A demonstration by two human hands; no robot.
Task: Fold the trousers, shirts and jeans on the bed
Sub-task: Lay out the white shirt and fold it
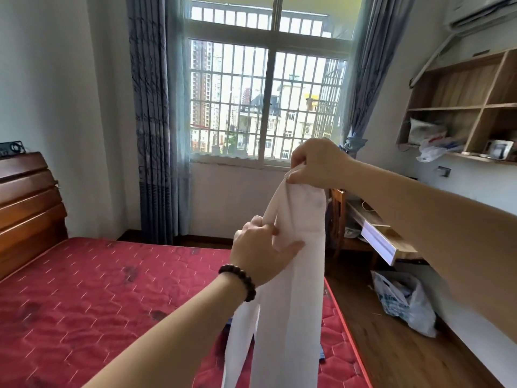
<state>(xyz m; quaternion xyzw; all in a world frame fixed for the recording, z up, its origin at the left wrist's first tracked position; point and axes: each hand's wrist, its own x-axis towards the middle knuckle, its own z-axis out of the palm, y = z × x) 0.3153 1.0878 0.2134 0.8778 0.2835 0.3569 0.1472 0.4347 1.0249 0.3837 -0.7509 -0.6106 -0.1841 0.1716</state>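
In the head view, the right hand point(316, 163) is pinching the top of the pale trousers point(291, 261) above the bed point(98, 298); the left hand point(260, 253) is gripping lower, the legs hanging vertically below both

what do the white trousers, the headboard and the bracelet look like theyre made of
White trousers: thin, soft woven cloth, matte; they hang limp in smooth folds from the right hand, the left hand pinching lower down. Exact fibre unclear.
Headboard: reddish-brown wood or wood veneer, glossy; light glints along its horizontal slats.
Bracelet: dark round beads, perhaps wood or stone, slightly shiny.
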